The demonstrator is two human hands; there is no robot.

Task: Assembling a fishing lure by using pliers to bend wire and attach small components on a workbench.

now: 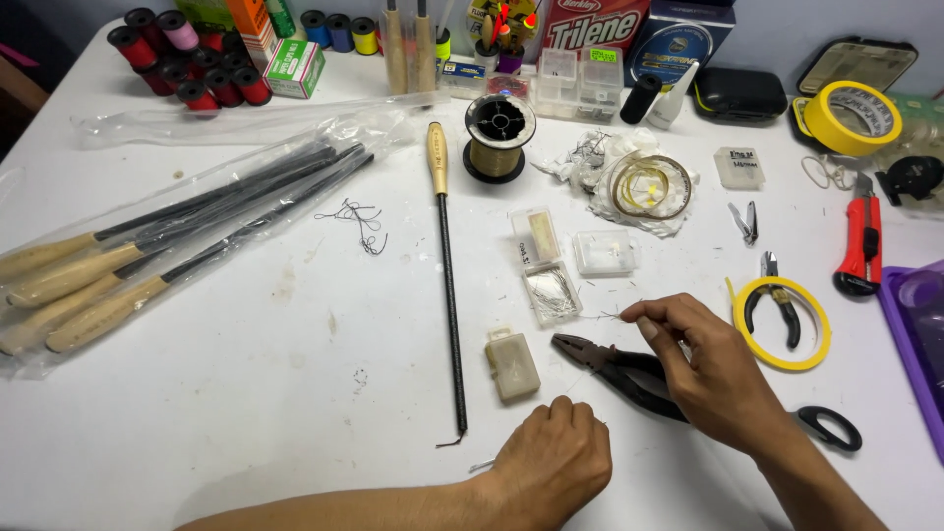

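Note:
My right hand (pixel 710 372) pinches a thin, pale line (pixel 602 316) between thumb and forefinger, just right of an open clear box of fine hooks (pixel 553 292). Black pliers (pixel 615 367) lie on the table under that hand, jaws pointing left. My left hand (pixel 553 462) rests at the near edge with its fingers curled shut. A faint strand runs from it up towards the right hand, and a small pale end sticks out at its left. A small beige box (pixel 512 365) lies between the hands and a long thin rod (pixel 450 285) with a wooden grip.
Bagged rods with wooden handles (pixel 147 256) lie on the left. A spool of gold line (pixel 499 138), a coil on white paper (pixel 649 187), small clear boxes (pixel 604 253), yellow tape rings (pixel 782 323), small pliers, a red cutter (pixel 859 244), scissors (pixel 829 426) and thread spools (pixel 187 59) crowd the back and right.

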